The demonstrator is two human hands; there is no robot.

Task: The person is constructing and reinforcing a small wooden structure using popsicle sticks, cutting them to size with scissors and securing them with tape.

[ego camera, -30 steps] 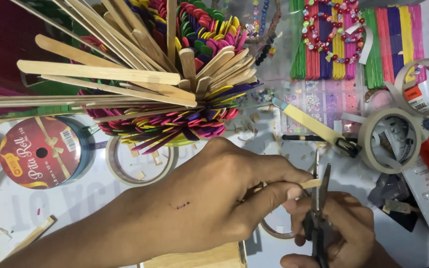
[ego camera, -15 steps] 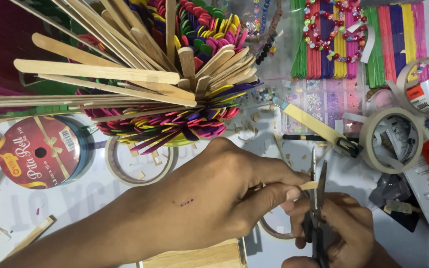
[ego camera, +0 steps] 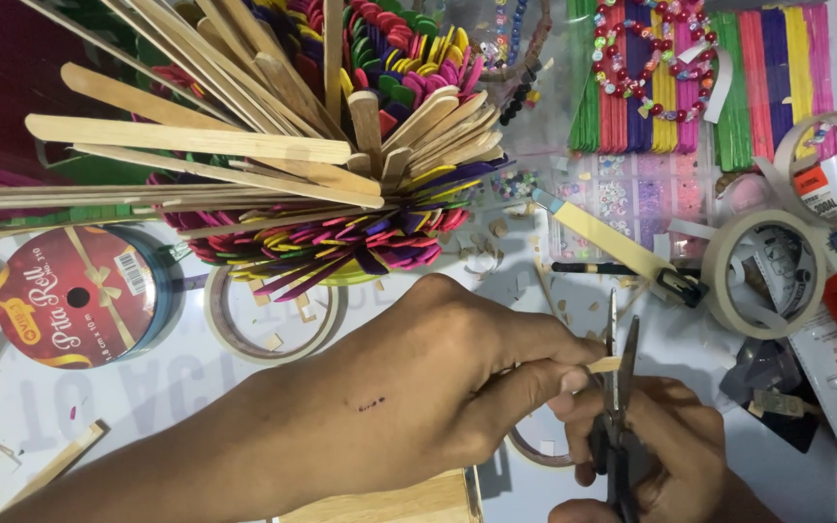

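Observation:
My left hand (ego camera: 418, 397) reaches across the lower middle and pinches a short piece of pale wooden craft stick (ego camera: 601, 365) between thumb and fingers. My right hand (ego camera: 675, 455), at the lower right, grips dark scissors (ego camera: 617, 387) with the blades pointing up. The blades are slightly apart around the end of the stick piece. A wooden board (ego camera: 409, 502) lies under my left wrist at the bottom edge.
A large bundle of plain and coloured craft sticks (ego camera: 341, 165) fills the upper left. A red ribbon spool (ego camera: 75, 295), several tape rolls (ego camera: 767, 271), a box cutter (ego camera: 622, 247), bead strings and coloured stick mats (ego camera: 690, 77) lie around. Wood chips litter the white surface.
The scissor blades have shifted slightly onto the stick end; both hands have barely moved.

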